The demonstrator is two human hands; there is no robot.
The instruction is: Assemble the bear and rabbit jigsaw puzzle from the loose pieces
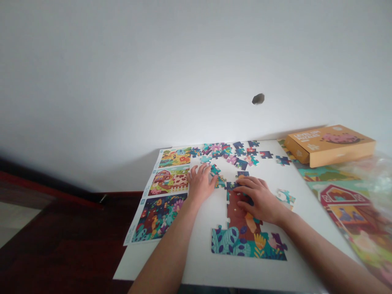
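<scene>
Puzzle [241, 232], partly joined, lies partly under the right hand [255, 199].

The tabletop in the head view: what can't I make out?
All in the head view:
Assembled puzzle: upper right hidden by the right hand.
Picture sheet: lower right corner hidden by the left forearm; margin print too small to read.
Barn picture: cut off by the right edge, blurred.
Left hand: too small to tell any grip.
</scene>
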